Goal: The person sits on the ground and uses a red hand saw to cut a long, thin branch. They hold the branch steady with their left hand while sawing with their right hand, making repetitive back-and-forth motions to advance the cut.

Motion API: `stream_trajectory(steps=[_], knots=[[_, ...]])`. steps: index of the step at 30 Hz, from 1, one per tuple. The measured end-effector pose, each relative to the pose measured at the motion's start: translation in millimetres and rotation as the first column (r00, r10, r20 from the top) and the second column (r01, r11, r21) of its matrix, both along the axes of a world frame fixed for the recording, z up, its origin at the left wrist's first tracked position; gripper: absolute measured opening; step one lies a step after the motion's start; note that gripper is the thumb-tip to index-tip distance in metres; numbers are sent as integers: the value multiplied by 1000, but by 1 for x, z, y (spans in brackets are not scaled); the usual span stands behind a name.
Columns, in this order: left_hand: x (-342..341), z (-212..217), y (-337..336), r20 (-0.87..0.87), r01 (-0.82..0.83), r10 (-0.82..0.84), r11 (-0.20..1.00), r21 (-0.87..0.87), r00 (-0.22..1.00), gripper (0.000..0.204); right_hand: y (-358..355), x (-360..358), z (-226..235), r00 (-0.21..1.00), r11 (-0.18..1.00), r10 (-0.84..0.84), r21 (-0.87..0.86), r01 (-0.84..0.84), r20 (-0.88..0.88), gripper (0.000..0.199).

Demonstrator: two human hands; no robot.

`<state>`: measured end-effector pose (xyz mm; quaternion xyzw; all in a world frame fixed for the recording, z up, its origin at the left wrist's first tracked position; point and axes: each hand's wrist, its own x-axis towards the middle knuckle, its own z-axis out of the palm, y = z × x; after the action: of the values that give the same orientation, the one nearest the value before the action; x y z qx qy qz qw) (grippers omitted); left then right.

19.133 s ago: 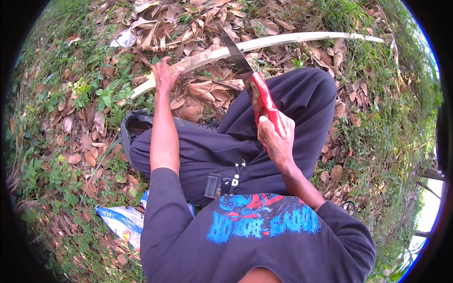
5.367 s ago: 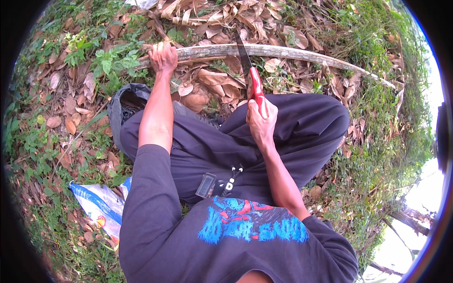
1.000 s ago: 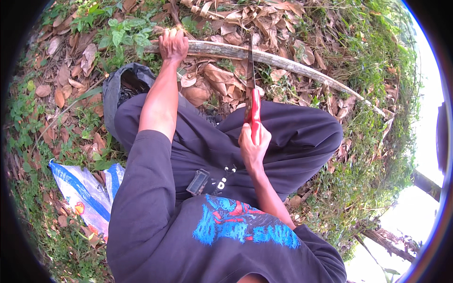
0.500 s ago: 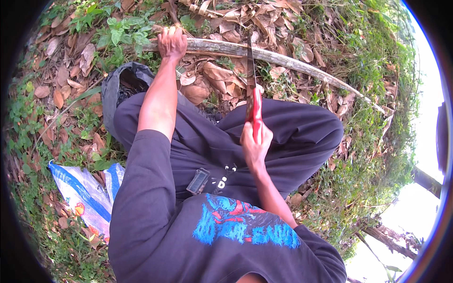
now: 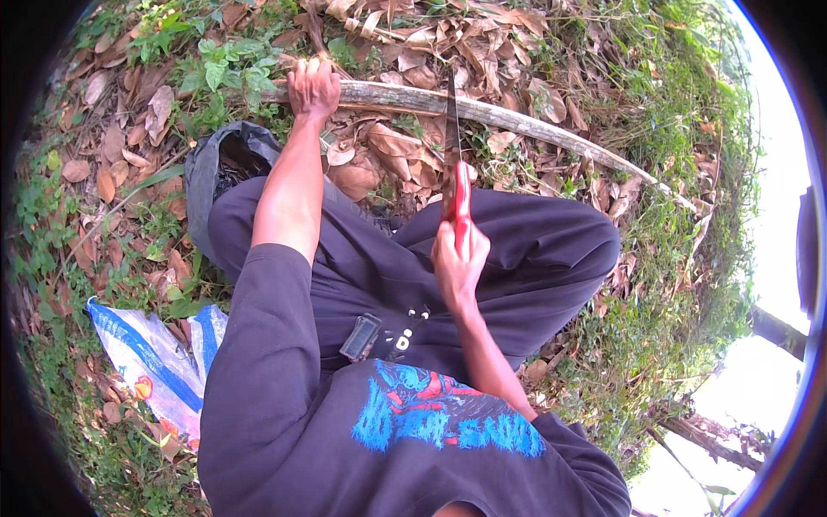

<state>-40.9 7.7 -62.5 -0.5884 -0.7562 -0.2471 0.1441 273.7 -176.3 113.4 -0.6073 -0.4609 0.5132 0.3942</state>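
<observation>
A long, pale, slightly curved wooden branch [image 5: 534, 127] lies across the ground beyond my folded legs. Near its left end my left hand [image 5: 314, 89] presses down with the fingers curled over the wood. My right hand [image 5: 460, 256] is wrapped round the red handle of a hand saw [image 5: 463, 194]. The saw's dark blade points away from me and crosses the branch near its middle. The blade's far tip shows just past the branch, against dry leaves.
A dark plastic bag [image 5: 204, 177] stands open beside my left knee. Further left lies a white and blue striped sack [image 5: 142, 340]. A small dark device [image 5: 361, 336] rests at my lap. Dry brown leaves [image 5: 392, 151] and green plants [image 5: 226, 65] cover the ground around the branch.
The saw and my right hand have drawn slightly back toward me. My left hand stays on the branch, and the branch sits slightly lower in view.
</observation>
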Motion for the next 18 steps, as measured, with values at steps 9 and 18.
stream_trajectory(steps=[9,18], knots=[[3,12,7,-11,-7,6,998,-69,1000,16,69,11,-42,1000,998,4,55,-5,17,28],[1,4,-6,0,-21,21,995,-101,1000,17,-23,21,12,1000,998,-3,-69,2,-22,18]])
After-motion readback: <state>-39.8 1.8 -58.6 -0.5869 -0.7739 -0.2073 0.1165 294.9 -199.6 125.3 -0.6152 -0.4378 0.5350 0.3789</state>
